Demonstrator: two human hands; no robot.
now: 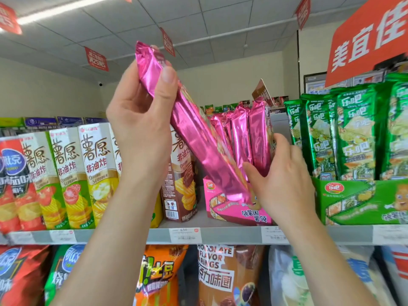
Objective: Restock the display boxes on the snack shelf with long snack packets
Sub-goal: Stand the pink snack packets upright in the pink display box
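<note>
Long pink packet [194,129], tilted, upper end in the closed grip of the left hand [141,120], lower end over the pink display box [231,210] on the shelf [220,235]; right hand [284,177] grips the standing pink packets [258,133] in that box, hiding its right corner; packet print unreadable.

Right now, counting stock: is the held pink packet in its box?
Out: left hand holds packet tilted, lower end before the box front.
</note>
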